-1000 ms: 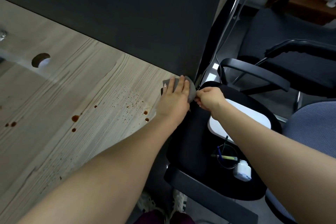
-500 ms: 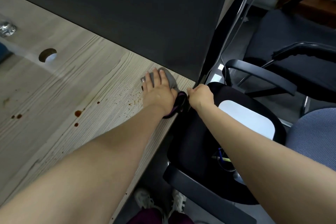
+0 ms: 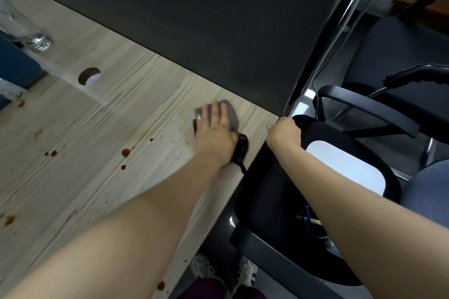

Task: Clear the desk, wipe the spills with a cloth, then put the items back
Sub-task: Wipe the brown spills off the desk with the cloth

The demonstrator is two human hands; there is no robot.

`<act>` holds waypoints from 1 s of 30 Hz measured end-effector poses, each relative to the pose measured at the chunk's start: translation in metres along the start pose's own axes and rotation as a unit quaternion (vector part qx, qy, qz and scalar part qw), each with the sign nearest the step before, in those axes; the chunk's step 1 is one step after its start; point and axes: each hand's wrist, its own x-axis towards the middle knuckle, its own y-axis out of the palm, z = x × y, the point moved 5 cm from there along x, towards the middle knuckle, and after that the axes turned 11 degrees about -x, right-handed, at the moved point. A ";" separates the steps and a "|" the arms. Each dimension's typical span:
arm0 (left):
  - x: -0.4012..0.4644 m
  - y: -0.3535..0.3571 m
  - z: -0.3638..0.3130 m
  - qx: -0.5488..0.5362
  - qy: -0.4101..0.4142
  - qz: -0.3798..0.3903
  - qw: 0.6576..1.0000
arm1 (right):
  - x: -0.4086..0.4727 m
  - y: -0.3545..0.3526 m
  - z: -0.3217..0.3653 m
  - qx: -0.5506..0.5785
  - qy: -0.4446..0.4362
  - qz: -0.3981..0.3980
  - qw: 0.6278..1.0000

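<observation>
Left hand lies flat on the grey cloth, fingers straight and spread, pressing it onto the wooden bench close to the right-hand corner by the dark partition. A darker, purplish part of the cloth trails out from under my wrist toward the bench edge. I see my right hand curled at the very edge of the bench, just beside the cloth, though I cannot tell whether it grips the edge or anything else. Brown spills dot the wood to the left of the cloth, with more drops farther left and one near the front edge. A round cable hole sits well apart, farther back. To the right, a black chair stands against the bench, carrying a white item and some pens on its seat.
</observation>
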 end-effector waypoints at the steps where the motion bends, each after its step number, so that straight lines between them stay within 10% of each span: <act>1: -0.004 0.004 -0.005 -0.007 0.025 0.006 1.000 | 0.000 0.000 0.001 -0.005 -0.001 -0.001 1.000; 11: 0.024 -0.017 0.030 -0.023 -0.068 -0.010 0.997 | 0.016 0.008 -0.009 0.117 0.031 0.051 0.991; 17: -0.017 0.008 -0.011 -0.006 0.063 0.000 0.998 | 0.016 0.008 -0.011 0.122 0.029 0.041 0.991; 25: 0.014 -0.003 0.011 -0.027 -0.031 -0.011 0.999 | 0.017 0.008 -0.011 0.117 0.014 0.032 0.993; 30: -0.037 0.020 -0.031 -0.033 0.083 0.005 0.996 | 0.017 0.008 -0.013 0.108 0.013 0.029 0.994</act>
